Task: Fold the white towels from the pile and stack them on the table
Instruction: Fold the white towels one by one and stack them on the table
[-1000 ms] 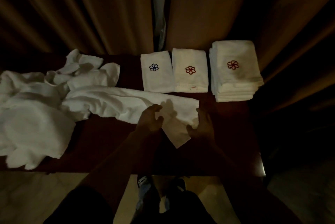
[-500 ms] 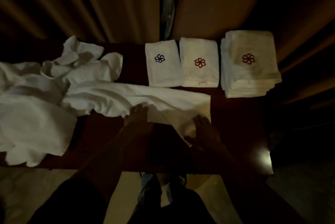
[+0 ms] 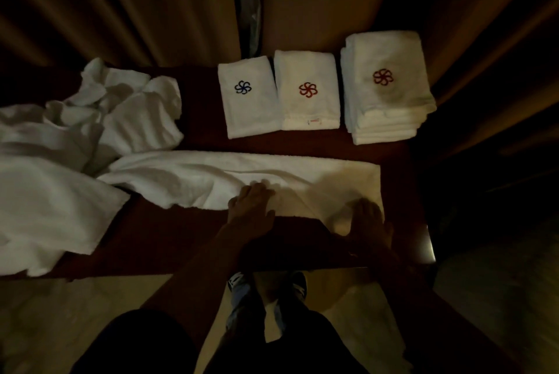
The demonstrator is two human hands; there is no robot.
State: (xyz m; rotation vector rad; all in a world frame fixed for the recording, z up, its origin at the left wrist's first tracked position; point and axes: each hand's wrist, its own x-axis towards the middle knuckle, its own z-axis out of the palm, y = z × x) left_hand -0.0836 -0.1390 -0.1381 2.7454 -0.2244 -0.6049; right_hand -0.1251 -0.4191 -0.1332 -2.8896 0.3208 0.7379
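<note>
Across the front half of the table (image 3: 169,237), one white towel (image 3: 272,175) lay lengthwise, its right end flat and its left part wrinkled where it ran up against the unfolded pile (image 3: 54,192). Both hands lay palm-down on it with fingers straight: the left hand (image 3: 252,207) at the middle of the near edge, the right hand (image 3: 369,218) at the near right corner. Neither pinched any cloth.

The step in hand appeared to be smoothing before the fold. It would go best with the right hand anchoring its corner while the left swept toward the pile, drawing the wrinkles out. The long edges should be squared before folding.

Close behind but apart lay the blue-emblem towel (image 3: 248,101), the red-emblem towel (image 3: 307,92) and the stack (image 3: 387,95), the likely destination.
</note>
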